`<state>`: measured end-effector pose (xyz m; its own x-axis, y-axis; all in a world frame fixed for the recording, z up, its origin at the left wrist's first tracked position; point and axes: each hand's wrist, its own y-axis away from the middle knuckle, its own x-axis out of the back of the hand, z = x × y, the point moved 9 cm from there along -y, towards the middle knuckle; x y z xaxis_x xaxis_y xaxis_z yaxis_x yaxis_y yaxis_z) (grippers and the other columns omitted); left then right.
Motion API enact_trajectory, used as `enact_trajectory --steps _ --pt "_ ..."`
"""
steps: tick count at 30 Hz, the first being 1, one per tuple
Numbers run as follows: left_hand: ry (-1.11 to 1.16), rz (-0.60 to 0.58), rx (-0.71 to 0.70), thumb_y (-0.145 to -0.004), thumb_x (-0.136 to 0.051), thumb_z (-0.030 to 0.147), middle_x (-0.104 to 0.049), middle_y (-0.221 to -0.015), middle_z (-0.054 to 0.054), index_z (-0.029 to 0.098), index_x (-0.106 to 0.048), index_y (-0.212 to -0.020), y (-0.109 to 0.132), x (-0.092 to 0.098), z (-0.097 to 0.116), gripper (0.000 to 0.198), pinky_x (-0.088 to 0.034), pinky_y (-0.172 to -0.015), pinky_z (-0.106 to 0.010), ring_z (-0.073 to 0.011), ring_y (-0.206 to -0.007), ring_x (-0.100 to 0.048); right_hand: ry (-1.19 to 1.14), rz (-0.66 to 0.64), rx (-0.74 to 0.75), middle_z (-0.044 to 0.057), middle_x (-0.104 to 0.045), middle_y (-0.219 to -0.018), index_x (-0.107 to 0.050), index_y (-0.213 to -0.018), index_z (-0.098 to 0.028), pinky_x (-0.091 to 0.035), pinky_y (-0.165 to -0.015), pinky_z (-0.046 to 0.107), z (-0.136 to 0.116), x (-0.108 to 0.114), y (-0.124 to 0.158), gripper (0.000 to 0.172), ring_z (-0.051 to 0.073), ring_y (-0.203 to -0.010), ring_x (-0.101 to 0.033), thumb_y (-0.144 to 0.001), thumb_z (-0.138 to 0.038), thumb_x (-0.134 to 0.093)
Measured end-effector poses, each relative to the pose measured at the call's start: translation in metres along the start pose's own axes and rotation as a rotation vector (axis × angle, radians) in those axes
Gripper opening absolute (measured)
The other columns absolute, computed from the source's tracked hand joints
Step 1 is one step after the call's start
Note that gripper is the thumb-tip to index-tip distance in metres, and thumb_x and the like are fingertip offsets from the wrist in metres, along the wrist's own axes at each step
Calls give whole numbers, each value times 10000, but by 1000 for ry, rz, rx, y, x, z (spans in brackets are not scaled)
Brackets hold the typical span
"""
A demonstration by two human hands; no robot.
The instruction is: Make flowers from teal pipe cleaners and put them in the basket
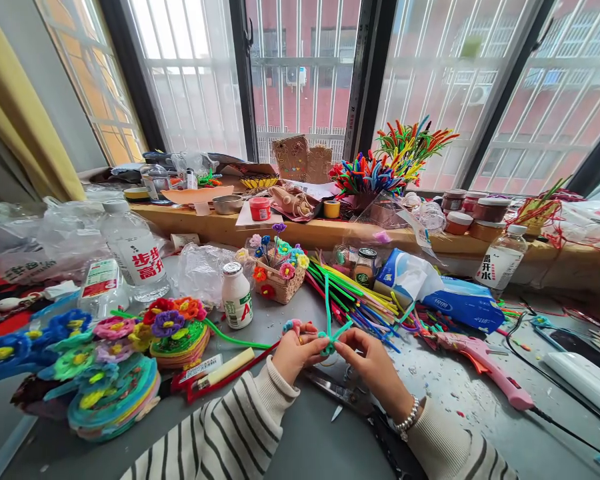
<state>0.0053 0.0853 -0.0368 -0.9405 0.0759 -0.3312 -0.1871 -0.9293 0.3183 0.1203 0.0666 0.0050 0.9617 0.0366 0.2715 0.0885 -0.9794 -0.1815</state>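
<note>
Both hands meet over the middle of the grey table, pinching one teal-green pipe cleaner (328, 303). It is bent into small loops between the fingertips, and one long end stands straight up. My left hand (296, 350) is closed on the looped part from the left. My right hand (367, 357) pinches it from the right, where a shorter end sticks out. A small pink and blue fuzzy piece shows by the left fingers; I cannot tell how it is held. Below the hands lie scissors (337, 390), partly hidden by the right hand.
Loose pipe cleaners (355, 300) lie beyond the hands, beside a small flower basket (280, 290) and a white bottle (237, 297). A pink glue gun (490, 370) with its cord lies right. Pipe-cleaner flower pots (115, 397) stand left. A blue tissue pack (463, 303) sits back right.
</note>
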Motion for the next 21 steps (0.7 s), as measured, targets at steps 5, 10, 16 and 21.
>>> enact_trajectory --steps 5,10,16,21 --pt "62 14 -18 -441 -707 135 -564 -586 13 146 -400 -702 3 -1 2 403 -459 -597 -269 -125 -591 -574 -126 4 -63 -20 -475 -595 -530 -694 -140 -324 -468 188 8 1 1 207 79 -518 -396 -674 -346 -516" --pt "39 8 -3 -453 -704 131 -570 -589 13 150 -387 -710 5 -3 2 408 -460 -567 -262 -122 -566 -575 -292 -64 -112 -38 -434 -554 -524 -664 -143 -303 -456 180 10 -5 2 203 58 -476 -355 -687 -344 -502" --pt "-31 -50 11 -441 -703 122 -576 -539 43 167 -355 -708 5 -6 5 441 -459 -545 -259 -115 -532 -573 -257 -117 -169 -33 -452 -527 -505 -608 -131 -304 -454 193 18 -8 2 227 60 -458 -374 -664 -351 -522" --pt "-98 -119 -4 -427 -710 163 -578 -505 59 165 -349 -722 2 -9 4 466 -456 -547 -261 -97 -496 -561 -190 -66 -205 -28 -457 -514 -476 -584 -134 -299 -440 201 25 -6 3 259 69 -447 -389 -662 -378 -511"
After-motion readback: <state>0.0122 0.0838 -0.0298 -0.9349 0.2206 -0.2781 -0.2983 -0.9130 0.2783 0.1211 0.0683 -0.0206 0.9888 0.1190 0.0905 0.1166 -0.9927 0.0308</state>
